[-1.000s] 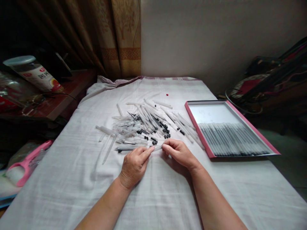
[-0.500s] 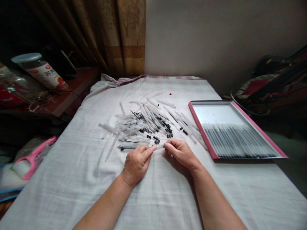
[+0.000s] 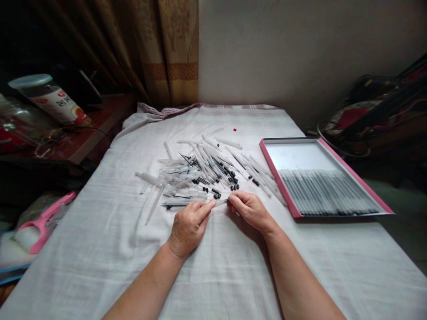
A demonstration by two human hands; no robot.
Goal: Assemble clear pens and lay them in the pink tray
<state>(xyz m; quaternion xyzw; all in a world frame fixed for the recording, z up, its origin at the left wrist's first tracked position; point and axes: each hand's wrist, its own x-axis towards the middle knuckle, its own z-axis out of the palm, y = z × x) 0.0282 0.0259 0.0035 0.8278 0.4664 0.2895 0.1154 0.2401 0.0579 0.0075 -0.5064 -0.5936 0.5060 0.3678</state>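
My left hand (image 3: 191, 226) is closed around a clear pen barrel (image 3: 220, 203), which points right toward my other hand. At the barrel's right end, my right hand (image 3: 248, 209) pinches a small dark pen part, mostly hidden by the fingertips; whether it is a refill or a plug I cannot tell. Just beyond my hands lies a loose pile of clear pen barrels (image 3: 182, 175), mixed with thin dark refills (image 3: 203, 181) and several small black caps (image 3: 235, 187). To the right, a pink-edged box (image 3: 289, 151) holds a row of pens (image 3: 330, 191) lying side by side.
A white cloth (image 3: 116, 266) covers the work surface. One small red piece (image 3: 235, 130) lies toward the back. On the left are a pink-handled tool (image 3: 43, 226) and a side table (image 3: 83, 146) with a lidded jar (image 3: 50, 100). A wall (image 3: 300, 58) and curtain (image 3: 180, 49) stand behind.
The view has shifted slightly. A little more of the dark part shows at my right fingertips; both hands keep nearly the same place and grip.
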